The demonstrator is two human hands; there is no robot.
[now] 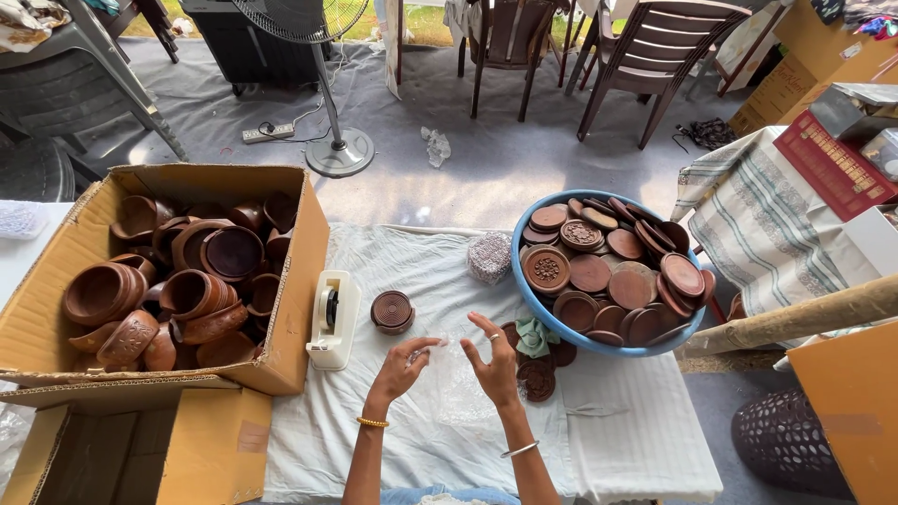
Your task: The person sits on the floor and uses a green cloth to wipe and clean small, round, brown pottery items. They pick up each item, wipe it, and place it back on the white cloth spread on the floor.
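Bright, even daylight, strongest at the top edge, where the grass behind the chairs (645, 56) is blown out. Soft shadows under the fan (339, 154) base and beside the box (168, 271). Mild glare on the white cloth (421, 440). Wide-angle bend at the corners. Sharp throughout; clear wrap between the hands hard to make out.

- A small craft packing workshop, set up in a home-like open space, is shown.
- A cardboard box (281, 281) filled with brown clay pots (192, 295) is seen beside a cloth-covered table (421, 440).
- A blue basin (533, 295) is heaped with round clay lids (589, 273); a tape dispenser (332, 318) is placed nearby.
- Plastic chairs (655, 56), a standing fan (323, 84) and stacked cartons (786, 84) are seen on a sheeted floor (486, 159).
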